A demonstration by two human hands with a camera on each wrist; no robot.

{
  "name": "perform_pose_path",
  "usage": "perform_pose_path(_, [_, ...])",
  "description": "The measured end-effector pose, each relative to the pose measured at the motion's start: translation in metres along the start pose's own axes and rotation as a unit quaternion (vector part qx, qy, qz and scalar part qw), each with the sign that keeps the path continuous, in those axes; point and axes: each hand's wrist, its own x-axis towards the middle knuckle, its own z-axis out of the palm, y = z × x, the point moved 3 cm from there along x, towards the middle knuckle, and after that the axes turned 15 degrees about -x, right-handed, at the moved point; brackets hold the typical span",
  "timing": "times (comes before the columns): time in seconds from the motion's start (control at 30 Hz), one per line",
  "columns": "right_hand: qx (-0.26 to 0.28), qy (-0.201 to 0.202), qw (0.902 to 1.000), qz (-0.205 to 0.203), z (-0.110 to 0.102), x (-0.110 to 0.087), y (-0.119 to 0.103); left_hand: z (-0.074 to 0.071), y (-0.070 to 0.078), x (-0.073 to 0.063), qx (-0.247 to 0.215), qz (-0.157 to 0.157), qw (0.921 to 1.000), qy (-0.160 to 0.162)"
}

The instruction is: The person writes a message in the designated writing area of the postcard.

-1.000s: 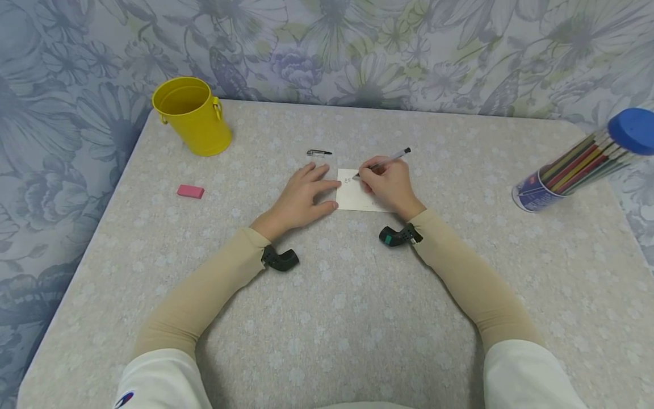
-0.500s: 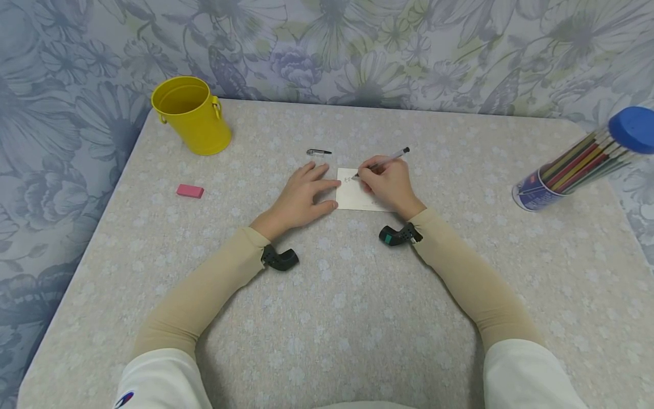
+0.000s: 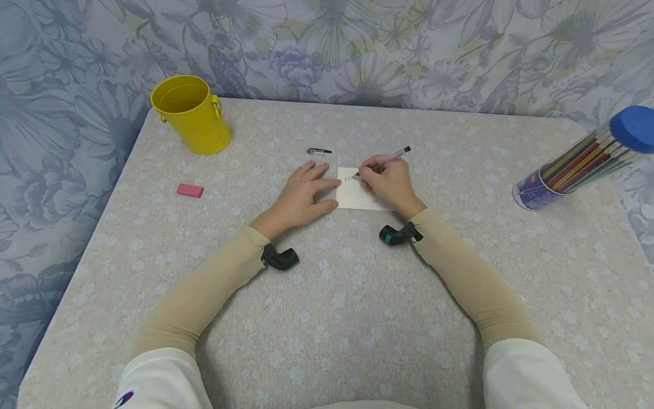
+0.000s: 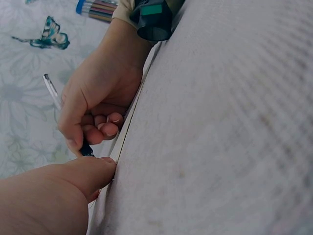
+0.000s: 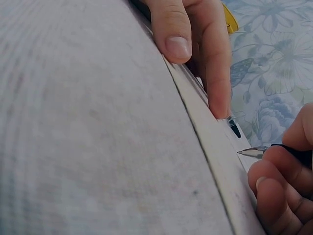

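A small cream sheet of paper lies on the table with a short line of dark handwriting near its upper left. My right hand pinches a pen with a clear barrel and black end, its metal tip right at the paper. The heel of that hand covers the sheet's right part. Spread flat, my left hand has its index fingertip and thumb on the sheet's left edge. Beyond the left fingers lies a black-and-clear pen cap.
A pink eraser lies to the left, below a yellow bucket at the back left. On the right, a blue cylinder container holds several coloured pencils, with a blue lid above. A floral-papered wall runs along the back edge.
The pen tip makes small strokes and the handwriting has grown slightly to the right. The left hand stays in place.
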Motion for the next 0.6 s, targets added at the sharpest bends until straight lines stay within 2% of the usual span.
perform_pose_path(0.6, [0.012, 0.002, 0.9999, 0.001, -0.0009, 0.0007, -0.0016, -0.0005, 0.0016, -0.0001, 0.001, 0.000, 1.0000, 0.000])
